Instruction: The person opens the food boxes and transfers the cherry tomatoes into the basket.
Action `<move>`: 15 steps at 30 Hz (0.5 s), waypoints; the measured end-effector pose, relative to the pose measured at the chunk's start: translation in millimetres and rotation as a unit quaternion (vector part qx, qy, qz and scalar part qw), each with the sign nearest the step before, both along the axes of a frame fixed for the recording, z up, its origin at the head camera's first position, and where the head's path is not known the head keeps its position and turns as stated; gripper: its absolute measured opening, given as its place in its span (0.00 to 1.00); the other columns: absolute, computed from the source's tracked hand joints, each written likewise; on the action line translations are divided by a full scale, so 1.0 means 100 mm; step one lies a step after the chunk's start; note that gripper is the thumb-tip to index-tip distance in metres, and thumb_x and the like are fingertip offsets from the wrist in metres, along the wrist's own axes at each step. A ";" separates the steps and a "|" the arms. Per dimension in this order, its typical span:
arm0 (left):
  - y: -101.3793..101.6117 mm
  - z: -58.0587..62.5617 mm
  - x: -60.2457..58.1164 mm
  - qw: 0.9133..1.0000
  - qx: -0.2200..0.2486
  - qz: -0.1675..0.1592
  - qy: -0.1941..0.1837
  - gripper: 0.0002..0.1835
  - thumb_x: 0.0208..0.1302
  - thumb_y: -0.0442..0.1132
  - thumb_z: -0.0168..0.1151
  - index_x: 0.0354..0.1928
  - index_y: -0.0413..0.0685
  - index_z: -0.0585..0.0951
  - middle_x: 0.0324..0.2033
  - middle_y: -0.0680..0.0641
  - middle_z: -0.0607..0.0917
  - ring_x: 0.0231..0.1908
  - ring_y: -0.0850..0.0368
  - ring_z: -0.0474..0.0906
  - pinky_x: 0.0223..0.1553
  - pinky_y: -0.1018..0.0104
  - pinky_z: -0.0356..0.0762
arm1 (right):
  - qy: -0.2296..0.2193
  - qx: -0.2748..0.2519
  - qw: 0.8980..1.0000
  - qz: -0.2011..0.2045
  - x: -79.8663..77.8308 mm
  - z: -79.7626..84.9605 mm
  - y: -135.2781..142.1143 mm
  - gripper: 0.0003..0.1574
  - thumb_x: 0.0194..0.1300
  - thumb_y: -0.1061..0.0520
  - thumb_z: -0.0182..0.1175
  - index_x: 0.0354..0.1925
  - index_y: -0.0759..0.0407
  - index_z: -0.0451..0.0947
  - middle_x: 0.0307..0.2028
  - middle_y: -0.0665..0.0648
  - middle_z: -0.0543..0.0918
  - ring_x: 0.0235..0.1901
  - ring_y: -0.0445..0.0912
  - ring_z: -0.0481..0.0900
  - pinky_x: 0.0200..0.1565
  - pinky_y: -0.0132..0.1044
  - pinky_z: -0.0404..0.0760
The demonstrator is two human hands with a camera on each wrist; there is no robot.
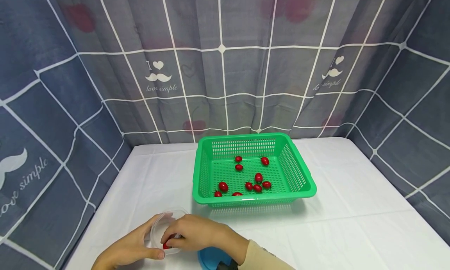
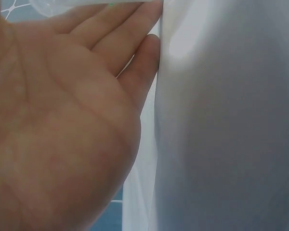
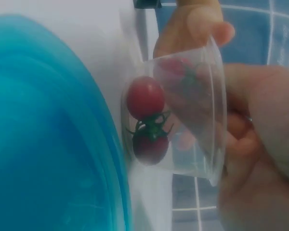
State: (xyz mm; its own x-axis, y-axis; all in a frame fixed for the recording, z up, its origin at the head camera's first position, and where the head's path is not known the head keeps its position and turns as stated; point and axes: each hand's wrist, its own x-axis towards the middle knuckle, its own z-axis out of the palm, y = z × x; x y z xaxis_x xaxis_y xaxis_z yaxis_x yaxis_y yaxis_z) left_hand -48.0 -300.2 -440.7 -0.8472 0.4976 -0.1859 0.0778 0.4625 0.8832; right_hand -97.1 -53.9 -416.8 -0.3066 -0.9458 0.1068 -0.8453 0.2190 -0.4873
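My left hand (image 1: 128,244) grips a clear plastic cup (image 1: 157,234) at the front left of the table, thumb and fingers on opposite sides. In the left wrist view the palm (image 2: 67,120) fills the left side, with a bit of the cup (image 2: 101,6) above. My right hand (image 1: 193,233) reaches in at the cup's mouth and pinches a red cherry tomato (image 1: 166,245). Through the cup wall in the right wrist view, two cherry tomatoes, one red (image 3: 145,97) and one with a green stem (image 3: 151,148), lie near the bottom. The held tomato (image 3: 171,66) shows above them.
A green plastic basket (image 1: 254,199) with several cherry tomatoes stands behind the hands. A blue round container (image 1: 211,257) sits under the right forearm, close beside the cup. White cloth (image 1: 351,223) covers the table, and grey-blue checked curtains (image 1: 246,70) enclose the back and sides.
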 end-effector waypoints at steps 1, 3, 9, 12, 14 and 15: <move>0.00 0.00 0.00 1.000 -0.003 0.000 0.002 0.49 0.62 0.41 0.75 0.81 0.53 0.57 0.76 0.40 0.63 0.65 0.76 0.63 0.58 0.78 0.66 | -0.009 0.003 1.000 0.005 -0.01 0.01 0.01 0.12 0.76 0.55 0.60 0.52 0.49 0.87 0.42 0.38 0.88 0.36 0.19 0.72 0.42 0.11 0.70; 0.01 0.01 -0.01 1.000 -0.005 -0.001 -0.006 0.49 0.62 0.41 0.75 0.81 0.53 0.57 0.76 0.41 0.64 0.65 0.75 0.63 0.58 0.78 0.66 | -0.023 0.010 1.000 0.019 -0.02 0.04 0.03 0.13 0.76 0.55 0.61 0.54 0.50 0.86 0.44 0.38 0.88 0.39 0.20 0.74 0.43 0.11 0.71; 0.01 0.02 -0.02 1.000 0.002 -0.005 -0.026 0.48 0.62 0.41 0.75 0.80 0.54 0.59 0.76 0.42 0.65 0.65 0.72 0.65 0.59 0.77 0.66 | -0.061 0.009 0.997 0.050 -0.04 0.09 0.05 0.17 0.74 0.59 0.62 0.59 0.54 0.83 0.48 0.42 0.87 0.41 0.22 0.75 0.45 0.13 0.74; 0.01 0.01 -0.02 1.000 0.005 -0.009 -0.016 0.48 0.62 0.40 0.75 0.80 0.52 0.59 0.75 0.41 0.66 0.65 0.72 0.66 0.59 0.77 0.66 | -0.060 0.002 0.997 0.048 -0.05 0.09 0.05 0.18 0.73 0.59 0.64 0.59 0.53 0.83 0.47 0.42 0.87 0.40 0.21 0.73 0.43 0.13 0.74; 0.00 0.00 -0.01 1.000 0.003 -0.008 -0.011 0.48 0.61 0.40 0.76 0.80 0.50 0.59 0.74 0.41 0.66 0.64 0.73 0.66 0.58 0.78 0.66 | -0.055 -0.003 0.997 0.045 -0.05 0.08 0.04 0.18 0.72 0.58 0.65 0.58 0.52 0.83 0.46 0.42 0.87 0.40 0.20 0.73 0.42 0.13 0.74; 0.00 0.00 -0.01 1.000 0.001 -0.007 -0.010 0.49 0.61 0.41 0.76 0.80 0.50 0.59 0.74 0.41 0.66 0.63 0.73 0.66 0.58 0.78 0.67 | -0.052 -0.007 0.998 0.044 -0.04 0.08 0.04 0.18 0.71 0.58 0.66 0.58 0.52 0.84 0.46 0.42 0.87 0.41 0.20 0.73 0.42 0.13 0.75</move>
State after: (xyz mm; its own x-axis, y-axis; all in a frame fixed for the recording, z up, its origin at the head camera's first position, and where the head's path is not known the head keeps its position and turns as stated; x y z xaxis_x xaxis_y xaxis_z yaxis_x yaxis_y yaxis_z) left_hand -49.2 -300.3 -441.0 -0.8367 0.5091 -0.2020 0.0660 0.4599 0.8855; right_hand -101.5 -49.9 -408.9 -0.2334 -0.9680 0.0922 -0.8054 0.1393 -0.5761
